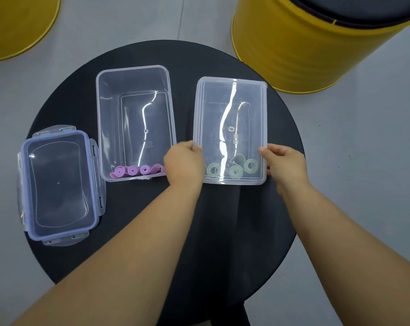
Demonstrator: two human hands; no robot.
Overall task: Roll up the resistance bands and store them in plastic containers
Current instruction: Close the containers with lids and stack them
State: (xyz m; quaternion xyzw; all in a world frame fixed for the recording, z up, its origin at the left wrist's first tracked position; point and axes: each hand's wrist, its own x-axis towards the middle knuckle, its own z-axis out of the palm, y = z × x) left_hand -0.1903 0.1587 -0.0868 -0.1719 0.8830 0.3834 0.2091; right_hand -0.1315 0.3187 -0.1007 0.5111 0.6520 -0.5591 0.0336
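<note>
Two bare hands grip a clear lidded container [231, 130] near the right edge of a round black table [222, 231]. The left hand [184, 164] clasps its near-left corner, fingers curled over the rim; the right hand [285, 164] pinches its near-right corner. Through the plastic, rolled green resistance bands [232, 169] lie along the container's near wall.

Just beside it, toward the table's middle, an open container [134, 123] holds rolled pink resistance bands [135, 171] against its near wall, the left hand partly covering that row's right end. A loose lid with a blue seal and clip tabs [58, 183] rests at the table's left edge, overhanging slightly.

Two yellow drums stand on the grey floor [363, 161] beyond the table: one [305, 48] at the far right with a black top, another [18, 24] at the far left.
</note>
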